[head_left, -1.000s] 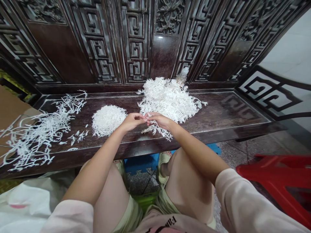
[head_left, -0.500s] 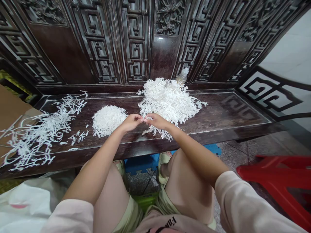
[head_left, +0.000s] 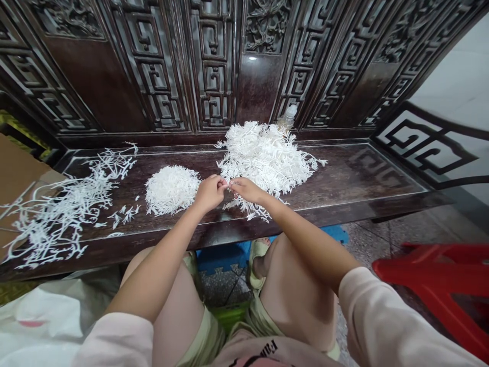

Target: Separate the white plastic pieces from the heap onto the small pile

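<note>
My left hand (head_left: 212,193) and my right hand (head_left: 245,189) meet fingertip to fingertip above the bench, both closed in a pinch. Between them is a small white branched plastic piece, mostly hidden by the fingers. Just behind and to the right rises a large heap of white branched pieces (head_left: 263,153), its front edge under my right hand. Left of my left hand lies a smaller, denser mound of short white pieces (head_left: 171,188). Farther left is a tangle of long white stem-like strips (head_left: 72,209), with a few loose bits (head_left: 124,215) beside it.
The dark wooden bench (head_left: 344,188) has a carved lattice back (head_left: 260,86). A clear bottle with a white cap (head_left: 291,112) stands behind the large heap. At the right is a red plastic stool (head_left: 431,270); at the lower left, a white bag (head_left: 46,316). A cardboard box (head_left: 19,168) sits far left.
My left hand has shifted slightly right and turned, its fingers curling more. My right hand's fingers have bent a little at nearly the same spot. The heaps look unchanged.
</note>
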### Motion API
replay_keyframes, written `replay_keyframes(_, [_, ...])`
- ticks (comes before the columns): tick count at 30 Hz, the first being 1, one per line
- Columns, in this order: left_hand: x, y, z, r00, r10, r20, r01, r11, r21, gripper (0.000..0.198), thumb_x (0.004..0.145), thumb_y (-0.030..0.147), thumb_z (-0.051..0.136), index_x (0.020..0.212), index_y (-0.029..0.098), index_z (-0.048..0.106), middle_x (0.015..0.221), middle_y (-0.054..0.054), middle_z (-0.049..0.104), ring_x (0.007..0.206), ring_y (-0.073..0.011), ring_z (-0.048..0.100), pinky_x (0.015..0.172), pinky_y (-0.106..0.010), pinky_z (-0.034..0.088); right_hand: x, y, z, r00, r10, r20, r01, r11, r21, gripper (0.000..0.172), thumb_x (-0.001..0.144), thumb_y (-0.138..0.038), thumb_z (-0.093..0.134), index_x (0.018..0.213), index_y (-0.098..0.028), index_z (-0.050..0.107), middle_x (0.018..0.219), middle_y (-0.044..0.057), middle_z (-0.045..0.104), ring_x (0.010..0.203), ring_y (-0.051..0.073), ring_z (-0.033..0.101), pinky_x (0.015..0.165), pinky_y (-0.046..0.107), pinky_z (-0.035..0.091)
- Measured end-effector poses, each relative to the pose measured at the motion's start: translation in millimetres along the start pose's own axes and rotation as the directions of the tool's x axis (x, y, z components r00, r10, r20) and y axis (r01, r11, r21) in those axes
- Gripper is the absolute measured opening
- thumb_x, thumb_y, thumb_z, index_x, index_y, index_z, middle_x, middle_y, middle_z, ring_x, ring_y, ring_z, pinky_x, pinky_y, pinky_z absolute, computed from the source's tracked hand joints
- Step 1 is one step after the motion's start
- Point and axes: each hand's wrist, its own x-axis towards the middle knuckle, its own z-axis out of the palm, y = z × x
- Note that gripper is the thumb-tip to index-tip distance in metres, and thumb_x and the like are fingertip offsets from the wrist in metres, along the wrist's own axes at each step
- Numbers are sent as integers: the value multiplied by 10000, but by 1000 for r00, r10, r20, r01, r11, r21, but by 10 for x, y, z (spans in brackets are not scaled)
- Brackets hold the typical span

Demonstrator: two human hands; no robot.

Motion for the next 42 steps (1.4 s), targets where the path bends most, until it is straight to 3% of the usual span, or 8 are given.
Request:
replay_keyframes(5, [18,53,60,995,-22,-101,15,997,-71,68,688,174,449,669,172,514,702,-26,496,672,-147,462,639,-274,356,9,-23,8,998,8,-63,-1,994,106,178,711,-239,409,551,-166,429,478,-37,427,468,81,438,498,214,334])
replay_keyframes(13, [-35,139,221,954,-177,-242,124,967,-221,77,678,157,428,698,165,502,714,-23,490,674,-139,456,644,-268,366,-39,-125,15,981,-117,-156,108,992,-62,174,696,-246,412,544,-164,428,503,-38,423,528,83,401,535,217,311])
replay_keyframes(17, [-15,140,127,955,-154,-254,103,974,-203,53,677,177,444,678,172,497,754,-32,506,701,-144,466,663,-273,363,-58,-165,55,987,-37,-159,63,986,156,151,699,-221,363,575,-170,433,515,-30,424,521,89,411,557,228,343])
replay_keyframes(19, [29,65,15,941,-234,-244,191,964,-186,44,675,197,459,674,174,497,767,-36,519,698,-147,471,659,-275,356,-72,-169,66,989,22,-145,21,959,284,160,703,-217,338,612,-170,462,538,-19,442,540,97,427,584,237,365])
replay_keyframes(24, [101,-348,-404,768,-552,-324,544,830,-124,81,661,221,495,729,185,520,775,-18,550,709,-162,476,660,-293,323,-85,-93,28,975,185,-120,-105,870,482,192,694,-252,341,669,-169,512,600,-1,445,548,110,438,582,259,377])
replay_keyframes(30, [-50,-884,-790,633,-673,-383,696,711,-100,158,611,230,553,750,165,516,703,-27,476,787,-218,446,680,-344,294,-71,-33,34,989,148,-20,-101,762,640,221,666,-275,338,707,-169,528,620,9,452,559,121,445,568,266,377])
replay_keyframes(35, [-106,-1056,-752,635,-708,-309,724,685,-84,146,597,269,580,596,156,488,567,-15,396,782,-234,454,690,-359,290,-64,-45,106,994,111,21,-98,756,647,198,609,-235,380,709,-159,532,653,12,489,578,120,469,536,248,350])
replay_keyframes(42, [-35,-893,-690,659,-685,-312,703,708,-70,176,637,306,561,702,152,507,674,-42,488,852,-259,459,733,-402,289,-22,38,123,986,107,-126,-30,866,499,202,553,-238,599,710,-171,491,683,-18,513,624,99,489,625,244,366])
